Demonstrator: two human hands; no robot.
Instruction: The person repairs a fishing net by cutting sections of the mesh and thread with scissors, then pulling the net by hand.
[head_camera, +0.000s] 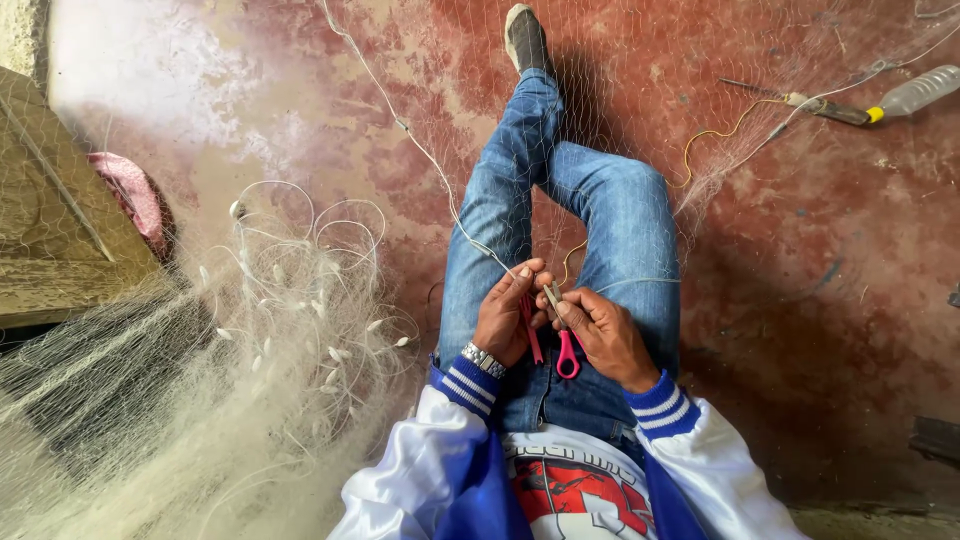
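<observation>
I sit on a red floor with my jeans-clad legs (520, 200) stretched out. My left hand (508, 318) pinches a thin white cord (420, 150) of the fishing net near my lap; a metal watch is on that wrist. My right hand (605, 335) is closed around small scissors with pink handles (566, 357), whose blades point up toward the cord between both hands. Fine, nearly transparent netting drapes over my legs.
A big heap of pale fishing net with small white floats (260, 330) lies at my left. A wooden board (60, 230) and a pink cloth (130, 195) sit at far left. A plastic bottle (915, 95) and yellow cord (715, 135) lie at upper right.
</observation>
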